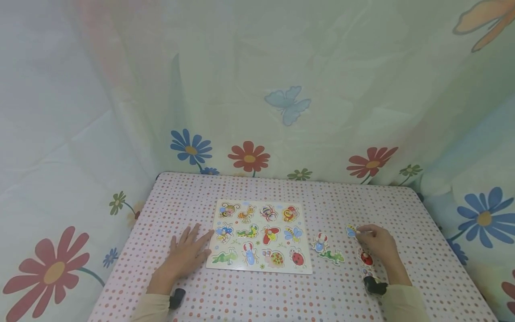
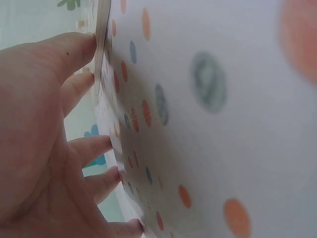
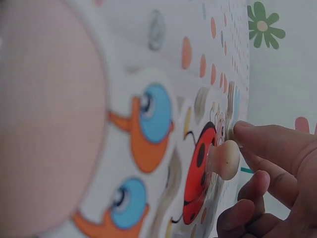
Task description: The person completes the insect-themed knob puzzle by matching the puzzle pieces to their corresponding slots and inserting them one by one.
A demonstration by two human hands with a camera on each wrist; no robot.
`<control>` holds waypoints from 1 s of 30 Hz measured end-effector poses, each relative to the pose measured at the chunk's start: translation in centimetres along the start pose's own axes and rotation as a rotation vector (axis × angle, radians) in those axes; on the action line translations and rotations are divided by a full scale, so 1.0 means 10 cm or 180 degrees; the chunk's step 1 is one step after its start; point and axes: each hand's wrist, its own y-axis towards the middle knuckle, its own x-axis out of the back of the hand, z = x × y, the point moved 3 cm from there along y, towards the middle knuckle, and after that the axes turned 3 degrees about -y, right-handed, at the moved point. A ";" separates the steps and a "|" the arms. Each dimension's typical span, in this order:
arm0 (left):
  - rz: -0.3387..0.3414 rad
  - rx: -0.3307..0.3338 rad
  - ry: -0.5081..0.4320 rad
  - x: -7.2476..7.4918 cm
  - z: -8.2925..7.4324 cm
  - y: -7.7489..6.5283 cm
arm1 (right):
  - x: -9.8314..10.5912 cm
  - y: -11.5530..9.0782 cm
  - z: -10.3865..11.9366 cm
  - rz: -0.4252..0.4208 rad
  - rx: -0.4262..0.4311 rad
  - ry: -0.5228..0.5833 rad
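A wooden insect puzzle board lies on the table with several insect pictures on it. My left hand rests with spread fingers at its left side; in the left wrist view, the thumb touches the board's edge. To the right of the board, my right hand pinches a blue-winged insect puzzle piece between thumb and forefinger. Under that hand are a ladybug piece with a round knob and a piece with blue eyes on orange stalks, partly hidden by the wrist.
Between the board and my right hand lie a beetle piece and a green insect piece, touching or overlapping. A dotted cloth covers the table. Behind it hangs a flowered curtain.
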 end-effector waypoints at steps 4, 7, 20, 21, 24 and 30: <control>0.0003 -0.0008 0.0010 0.00 0.00 0.01 | 0.01 0.00 0.01 0.0002 -0.0010 0.0004; 0.0006 -0.0015 0.0008 0.01 0.00 0.01 | 0.00 0.00 0.01 0.0007 -0.0014 -0.0007; -0.0024 -0.0046 0.0012 0.00 0.00 0.01 | 0.03 -0.04 0.19 0.0069 0.0186 -0.0074; -0.0029 -0.0047 0.0012 0.00 0.00 0.00 | 0.01 -0.04 0.21 0.0083 0.0183 -0.0063; -0.0027 -0.0036 0.0050 -0.01 0.01 0.00 | -0.05 -0.05 0.27 0.0154 0.0151 -0.0005; 0.0011 -0.0012 0.0053 -0.01 0.01 -0.01 | -0.15 -0.14 0.47 0.0144 0.0386 0.0036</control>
